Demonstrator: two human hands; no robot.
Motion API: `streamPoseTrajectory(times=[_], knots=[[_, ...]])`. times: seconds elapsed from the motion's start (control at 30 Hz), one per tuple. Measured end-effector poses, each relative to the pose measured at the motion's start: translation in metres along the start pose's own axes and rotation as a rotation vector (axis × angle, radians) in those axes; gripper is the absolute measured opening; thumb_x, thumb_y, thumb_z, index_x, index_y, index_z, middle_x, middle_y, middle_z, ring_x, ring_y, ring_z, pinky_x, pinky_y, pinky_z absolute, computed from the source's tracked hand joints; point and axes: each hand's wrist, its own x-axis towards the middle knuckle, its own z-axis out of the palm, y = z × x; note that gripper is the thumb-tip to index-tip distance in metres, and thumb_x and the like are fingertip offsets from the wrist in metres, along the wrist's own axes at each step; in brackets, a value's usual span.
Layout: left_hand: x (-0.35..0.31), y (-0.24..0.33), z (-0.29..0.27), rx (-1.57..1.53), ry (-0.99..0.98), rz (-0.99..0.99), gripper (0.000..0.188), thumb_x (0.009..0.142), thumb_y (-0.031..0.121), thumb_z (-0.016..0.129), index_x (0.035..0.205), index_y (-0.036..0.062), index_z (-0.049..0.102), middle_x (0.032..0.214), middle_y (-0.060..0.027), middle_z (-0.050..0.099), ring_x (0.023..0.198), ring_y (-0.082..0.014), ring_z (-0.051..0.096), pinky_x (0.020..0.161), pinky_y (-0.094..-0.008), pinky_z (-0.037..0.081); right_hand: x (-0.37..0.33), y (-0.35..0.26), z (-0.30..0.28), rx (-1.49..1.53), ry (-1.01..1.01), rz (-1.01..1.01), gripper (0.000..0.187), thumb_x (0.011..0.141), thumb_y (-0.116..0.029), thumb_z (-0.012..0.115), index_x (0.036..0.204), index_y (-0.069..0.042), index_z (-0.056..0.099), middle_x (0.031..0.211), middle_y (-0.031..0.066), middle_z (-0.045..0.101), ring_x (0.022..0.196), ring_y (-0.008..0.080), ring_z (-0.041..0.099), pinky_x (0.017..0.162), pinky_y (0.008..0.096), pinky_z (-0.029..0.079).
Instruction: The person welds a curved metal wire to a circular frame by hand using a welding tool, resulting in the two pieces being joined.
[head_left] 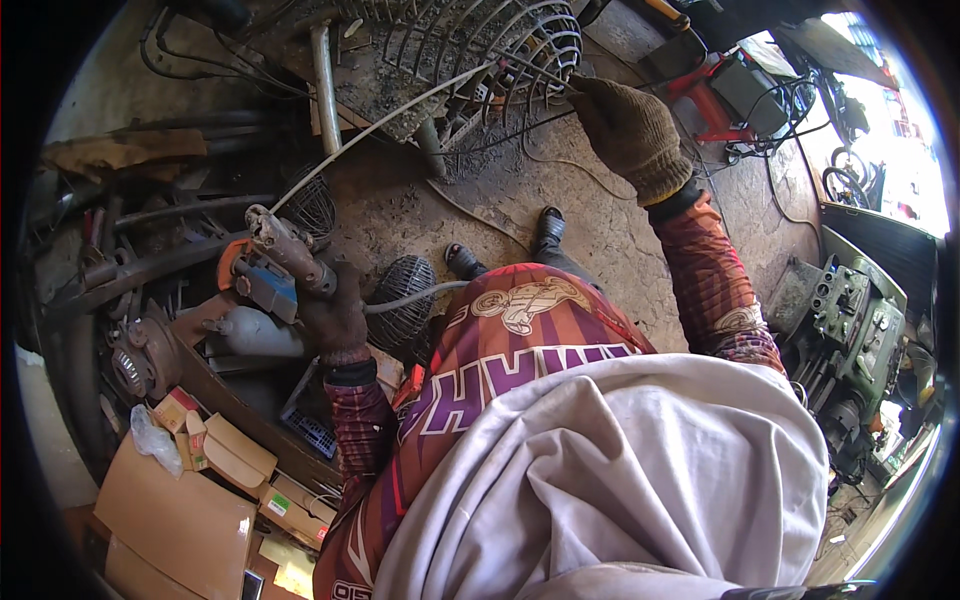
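My left hand (338,312), in a dark glove, is closed round a worn welding electrode holder (285,248). A long pale welding rod (390,118) slants from its jaws up to a rounded cage of metal bars (480,45) on the stained work table (362,85). A grey cable (420,294) trails from behind this hand. My right hand (628,140), in a brown knitted glove, reaches to the cage's right edge. Its fingers are pressed together on a thin dark metal rod (535,70) that runs to the welding rod's tip. The fingertips are partly hidden.
More wire cages (400,292) stand on the floor by my feet. Cardboard boxes (175,510) and scrap metal (130,225) crowd the left. A red stand (712,110) with a box and loose cables is at the far right, and a green machine (850,310) stands nearer.
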Motion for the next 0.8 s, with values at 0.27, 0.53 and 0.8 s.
streamPoseTrajectory(times=[0.27, 0.53, 0.8], knots=[[-0.004, 0.005, 0.005, -0.014, -0.032, -0.005, 0.033, 0.085, 0.010, 0.071, 0.115, 0.0006, 0.063, 0.093, -0.0041, 0.066, 0.076, -0.0130, 0.064, 0.070, -0.0301, 0.056, 0.000, 0.002, 0.003, -0.018, -0.010, -0.011, 0.024, 0.093, -0.024, 0.069, 0.111, -0.009, 0.072, 0.089, 0.0150, 0.073, 0.080, 0.0323, 0.072, 0.067, 0.0398, 0.058], [-0.006, 0.008, -0.002, 0.137, -0.064, -0.022, 0.034, 0.091, 0.018, 0.073, 0.118, 0.0021, 0.059, 0.108, -0.0108, 0.065, 0.095, -0.0199, 0.066, 0.087, -0.0372, 0.055, -0.003, 0.010, 0.003, 0.098, 0.001, -0.027, 0.022, 0.093, -0.016, 0.071, 0.114, -0.009, 0.070, 0.097, 0.0115, 0.075, 0.085, 0.0298, 0.074, 0.071, 0.0374, 0.059], [-0.009, 0.008, 0.000, -0.012, -0.089, -0.124, 0.045, 0.089, 0.021, 0.074, 0.126, 0.0005, 0.058, 0.118, -0.0094, 0.064, 0.108, -0.0197, 0.062, 0.097, -0.0362, 0.049, -0.002, 0.012, 0.004, -0.021, -0.003, -0.087, 0.029, 0.092, -0.018, 0.071, 0.120, -0.009, 0.068, 0.097, 0.0138, 0.074, 0.087, 0.0305, 0.074, 0.073, 0.0371, 0.059]])
